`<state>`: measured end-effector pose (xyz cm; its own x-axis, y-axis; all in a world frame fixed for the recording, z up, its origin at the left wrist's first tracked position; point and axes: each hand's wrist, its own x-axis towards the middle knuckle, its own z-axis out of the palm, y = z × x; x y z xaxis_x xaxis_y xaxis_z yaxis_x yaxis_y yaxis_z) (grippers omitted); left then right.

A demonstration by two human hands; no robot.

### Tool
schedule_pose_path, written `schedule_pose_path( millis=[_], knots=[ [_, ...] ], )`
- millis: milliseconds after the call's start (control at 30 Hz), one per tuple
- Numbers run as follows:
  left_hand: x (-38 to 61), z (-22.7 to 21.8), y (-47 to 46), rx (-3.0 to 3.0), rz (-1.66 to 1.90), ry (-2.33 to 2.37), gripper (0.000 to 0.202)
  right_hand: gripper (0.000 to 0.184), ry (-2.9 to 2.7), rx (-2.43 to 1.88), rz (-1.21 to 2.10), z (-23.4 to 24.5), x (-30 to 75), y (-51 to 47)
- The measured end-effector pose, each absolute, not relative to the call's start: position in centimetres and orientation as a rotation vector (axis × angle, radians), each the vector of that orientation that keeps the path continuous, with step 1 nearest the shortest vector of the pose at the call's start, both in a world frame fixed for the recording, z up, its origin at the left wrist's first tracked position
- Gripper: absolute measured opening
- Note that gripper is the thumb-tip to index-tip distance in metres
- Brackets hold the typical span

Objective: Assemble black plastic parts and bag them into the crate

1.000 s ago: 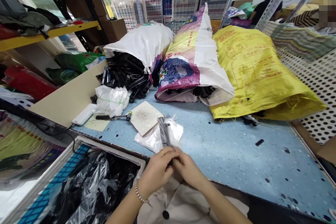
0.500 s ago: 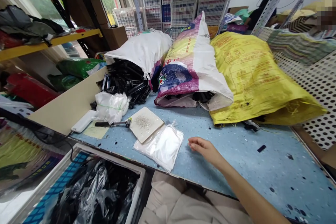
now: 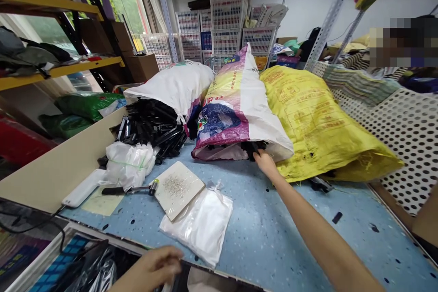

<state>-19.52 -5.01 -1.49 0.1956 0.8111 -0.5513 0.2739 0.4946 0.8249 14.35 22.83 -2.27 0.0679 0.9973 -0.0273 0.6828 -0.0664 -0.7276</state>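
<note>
My right hand point(image 3: 266, 164) reaches to the open mouth of the middle white-and-purple sack point(image 3: 224, 139). Its fingers close on a black plastic piece point(image 3: 252, 148) there; the fingertips are partly hidden. Low in the view my left hand point(image 3: 159, 264) hovers by the table's front edge, slightly blurred, with fingers loosely apart and nothing in them. Between the hands lies a clear bag of flat white material point(image 3: 205, 232). A pale square board point(image 3: 179, 189) with small specks on it overlaps that bag. A hammer point(image 3: 132, 190) rests against the board's left side.
Black plastic pieces point(image 3: 153, 127) spill from the left white sack point(image 3: 174, 84). A yellow sack point(image 3: 308, 132) lies at right. A tied plastic bundle point(image 3: 128, 162) and a white corded device point(image 3: 84, 188) are at left. Below the edge stands a bin point(image 3: 27, 278). Another person point(image 3: 310, 45) is behind.
My right hand has moved forward from above the table to the middle sack's mouth and closed on a black piece. My left hand has come into view at the bottom. The camera view has shifted.
</note>
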Motion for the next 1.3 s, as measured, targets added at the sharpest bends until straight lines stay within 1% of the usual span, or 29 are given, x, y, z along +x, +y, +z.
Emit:
schedule_pose_path(
  millis=[67, 133, 200, 233, 300, 400, 467, 533, 600, 667, 700, 767, 833, 900, 1000, 1100, 1133, 1200, 1233, 1300],
  knots=[
    [-15.7, -1.6, -1.3, 1.091, 0.580, 1.255, 0.046, 0.042, -1.709, -1.749, 0.851, -3.4, 14.3, 19.4],
    [-11.4, -2.0, 2.1, 1.095, 0.759, 1.217, 0.056, 0.045, -1.734, -1.686, 0.913, -4.6, 13.8, 15.0],
    [-7.3, -2.8, 4.9, 1.004, 1.014, 1.163, 0.070, 0.043, -1.779, -1.507, 0.890, -5.5, 12.9, 10.3],
    [-5.4, -3.3, 5.9, 0.925, 1.117, 1.120, 0.072, 0.042, -1.801, -1.440, 0.845, -5.7, 12.5, 8.1],
    [-2.6, -4.1, 7.2, 0.756, 1.217, 1.026, 0.066, 0.044, -1.888, -1.330, 0.834, -5.7, 12.1, 4.5],
    [-0.9, -4.3, 7.4, 0.589, 1.204, 0.856, 0.050, 0.041, -1.980, -1.228, 0.990, -4.5, 13.1, 2.0],
    [-1.0, -3.7, 6.6, 0.575, 1.144, 0.759, 0.043, 0.037, -1.946, -1.230, 0.941, -3.3, 14.6, 2.2],
    [-1.1, -2.6, 5.4, 0.625, 1.035, 0.757, 0.039, 0.034, -1.923, -1.266, 0.653, -2.3, 16.0, 3.8],
    [-0.7, -1.4, 4.3, 0.685, 0.911, 0.815, 0.040, 0.033, -1.982, -1.230, 0.332, -1.7, 16.7, 6.1],
    [0.2, -0.5, 3.6, 0.722, 0.843, 0.887, 0.044, 0.036, -2.075, -1.129, 0.166, -1.5, 16.8, 8.3],
    [0.6, -0.2, 3.5, 0.735, 0.845, 0.919, 0.045, 0.038, -2.101, -1.105, 0.141, -1.6, 16.7, 9.2],
    [1.3, -0.1, 3.7, 0.751, 0.900, 0.975, 0.045, 0.041, -2.099, -1.156, 0.190, -1.9, 16.4, 9.8],
    [1.6, -0.4, 4.4, 0.754, 0.987, 1.032, 0.042, 0.039, -2.056, -1.270, 0.290, -2.4, 16.2, 8.9],
    [1.3, -0.9, 5.2, 0.743, 1.046, 1.095, 0.039, 0.035, -2.064, -1.259, 0.327, -3.3, 16.1, 6.8],
    [0.8, -1.6, 6.3, 0.712, 1.053, 1.134, 0.040, 0.025, -2.126, -1.060, 0.180, -5.1, 15.9, 3.5],
    [0.6, -2.9, 7.1, 0.694, 1.089, 1.165, 0.039, 0.021, -2.222, -0.968, 0.075, -5.8, 15.4, 4.3],
    [0.7, -3.5, 7.1, 0.710, 1.111, 1.192, 0.037, 0.021, -2.280, -1.018, 0.081, -5.4, 15.2, 5.9],
    [1.3, -4.9, 6.7, 0.814, 1.125, 1.223, 0.032, 0.022, -2.367, -1.253, 0.106, -4.0, 14.8, 10.6],
    [1.8, -5.7, 6.2, 0.901, 1.106, 1.220, 0.031, 0.023, -2.341, -1.522, 0.098, -3.1, 14.6, 13.5],
    [3.1, -7.2, 4.9, 1.106, 1.030, 1.221, 0.035, 0.029, -2.241, -1.751, 0.053, -1.3, 14.4, 19.3]
  ],
)
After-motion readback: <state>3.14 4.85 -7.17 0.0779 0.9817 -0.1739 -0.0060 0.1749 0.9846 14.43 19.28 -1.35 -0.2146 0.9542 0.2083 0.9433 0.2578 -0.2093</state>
